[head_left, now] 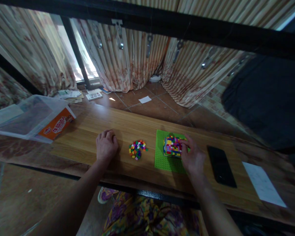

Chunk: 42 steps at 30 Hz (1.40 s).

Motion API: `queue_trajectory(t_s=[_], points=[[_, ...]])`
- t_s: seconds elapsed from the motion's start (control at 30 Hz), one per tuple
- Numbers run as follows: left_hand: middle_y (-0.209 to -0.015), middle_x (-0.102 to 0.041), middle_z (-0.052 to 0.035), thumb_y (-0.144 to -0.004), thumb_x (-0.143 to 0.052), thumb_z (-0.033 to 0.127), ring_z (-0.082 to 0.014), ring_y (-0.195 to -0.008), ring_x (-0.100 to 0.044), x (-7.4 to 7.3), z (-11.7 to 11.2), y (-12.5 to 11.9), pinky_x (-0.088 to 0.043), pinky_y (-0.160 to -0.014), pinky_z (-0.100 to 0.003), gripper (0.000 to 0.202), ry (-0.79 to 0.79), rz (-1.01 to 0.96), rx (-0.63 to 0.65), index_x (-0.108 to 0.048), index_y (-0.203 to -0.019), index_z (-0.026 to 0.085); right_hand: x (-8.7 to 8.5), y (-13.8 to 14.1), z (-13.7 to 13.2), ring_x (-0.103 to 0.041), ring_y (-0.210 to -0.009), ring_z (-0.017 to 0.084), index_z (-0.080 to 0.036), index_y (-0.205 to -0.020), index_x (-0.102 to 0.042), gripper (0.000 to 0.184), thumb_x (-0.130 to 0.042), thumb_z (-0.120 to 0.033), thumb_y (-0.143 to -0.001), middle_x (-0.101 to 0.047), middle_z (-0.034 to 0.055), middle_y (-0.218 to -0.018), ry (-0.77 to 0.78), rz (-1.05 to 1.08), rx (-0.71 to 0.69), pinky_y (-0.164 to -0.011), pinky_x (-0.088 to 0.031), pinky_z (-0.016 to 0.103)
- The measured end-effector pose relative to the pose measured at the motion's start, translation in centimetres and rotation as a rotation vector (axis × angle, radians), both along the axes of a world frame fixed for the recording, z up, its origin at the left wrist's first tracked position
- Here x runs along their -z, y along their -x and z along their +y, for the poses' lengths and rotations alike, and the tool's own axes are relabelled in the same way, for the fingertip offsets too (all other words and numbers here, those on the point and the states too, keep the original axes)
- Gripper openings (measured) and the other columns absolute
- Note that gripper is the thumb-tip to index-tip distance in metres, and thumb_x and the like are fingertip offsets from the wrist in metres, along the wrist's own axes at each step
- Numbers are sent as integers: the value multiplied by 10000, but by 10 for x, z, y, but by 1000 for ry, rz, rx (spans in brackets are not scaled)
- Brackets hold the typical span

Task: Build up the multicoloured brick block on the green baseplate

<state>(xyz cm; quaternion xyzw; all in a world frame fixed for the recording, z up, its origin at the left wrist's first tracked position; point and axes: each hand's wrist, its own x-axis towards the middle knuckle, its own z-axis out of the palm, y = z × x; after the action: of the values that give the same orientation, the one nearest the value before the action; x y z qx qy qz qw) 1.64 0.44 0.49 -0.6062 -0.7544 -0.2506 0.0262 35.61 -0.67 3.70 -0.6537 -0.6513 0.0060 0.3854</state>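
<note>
Right of centre, the right hand (194,158) touches a multicoloured brick build (172,146) on the green baseplate (159,160), pinch impossible to tell; centre-left, the left hand (106,147), fingers curled in, rests by loose bricks (137,148)

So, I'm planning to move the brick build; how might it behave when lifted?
The brick build looks stiff, its small pieces packed closely together. Being boxy, it probably won't roll. The green baseplate under it may come along, though whether they're attached is hidden.
</note>
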Motion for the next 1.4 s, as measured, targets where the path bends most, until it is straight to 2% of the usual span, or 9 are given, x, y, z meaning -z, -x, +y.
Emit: queue_trajectory(t_s=[0.33, 0.47, 0.6, 0.7, 0.8, 1.0, 1.17, 1.27, 1.4], points=[[-1137, -639, -137, -871, -431, 267, -319, -1052, -539, 1, 0, -1, -414, -931, -457, 284, -7, 3, 0, -647, -1023, 164, -4, 1, -3, -698, -917, 244, -173, -1207, -612, 379, -482, -337, -890, -751, 82, -949, 13, 70, 20, -850, -528, 403], [-1147, -634, -147, -875, -425, 259, -315, -1072, -535, 1, 0, -1, -405, -944, -461, 290, -12, -17, 5, -641, -1042, 162, -11, 22, -18, -692, -940, 226, -192, -1135, -649, 318, -506, -357, -905, -741, 85, -1005, -76, 166, 1, -876, -535, 404], [-1154, -634, -139, -872, -426, 261, -315, -1066, -541, 0, 0, -1, -410, -936, -457, 286, -2, -16, -2, -643, -1028, 161, -12, 56, -36, -694, -935, 201, -214, -1139, -649, 276, -513, -300, -915, -735, 70, -1028, -57, 228, -160, -886, -541, 388], [-1154, -634, -137, -869, -432, 259, -314, -1066, -543, 0, 0, -1, -411, -939, -454, 286, 1, -9, -2, -644, -1032, 158, -4, 79, -42, -688, -939, 198, -211, -1157, -646, 292, -496, -240, -909, -729, 75, -1043, 13, 211, -266, -885, -542, 383], [-1152, -634, -138, -868, -436, 259, -316, -1064, -544, 1, 0, -1, -409, -940, -462, 287, 2, -4, -1, -644, -1041, 164, 8, 93, -41, -673, -968, 217, -198, -1142, -658, 300, -488, -216, -894, -719, 93, -1060, 94, 191, -296, -889, -539, 403], [-1145, -631, -138, -866, -436, 245, -311, -1077, -539, 2, 0, -1, -400, -951, -470, 276, -1, -26, -7, -648, -1026, 172, 30, 106, -29, -651, -967, 229, -201, -1131, -666, 320, -480, -185, -871, -712, 95, -1038, 145, 167, -359, -891, -528, 413], [-1154, -632, -141, -872, -430, 247, -310, -1077, -536, 0, -1, -2, -402, -957, -463, 277, 11, -37, 1, -643, -1028, 164, 38, 113, -22, -630, -978, 233, -205, -1088, -677, 309, -460, -165, -871, -708, 86, -1025, 151, 127, -365, -908, -506, 416], [-1162, -631, -138, -871, -434, 251, -310, -1079, -535, 0, -1, -2, -403, -958, -459, 279, 8, -32, -3, -640, -1037, 162, 35, 115, -22, -636, -959, 228, -201, -1050, -685, 296, -445, -161, -882, -706, 85, -1001, 156, 130, -377, -892, -510, 403], [-1151, -632, -141, -869, -438, 251, -309, -1078, -536, 0, -1, -2, -405, -954, -454, 283, 2, -20, -1, -638, -1047, 161, 14, 110, -33, -651, -952, 208, -211, -1066, -677, 284, -449, -178, -900, -702, 80, -1009, 128, 191, -369, -869, -522, 367]])
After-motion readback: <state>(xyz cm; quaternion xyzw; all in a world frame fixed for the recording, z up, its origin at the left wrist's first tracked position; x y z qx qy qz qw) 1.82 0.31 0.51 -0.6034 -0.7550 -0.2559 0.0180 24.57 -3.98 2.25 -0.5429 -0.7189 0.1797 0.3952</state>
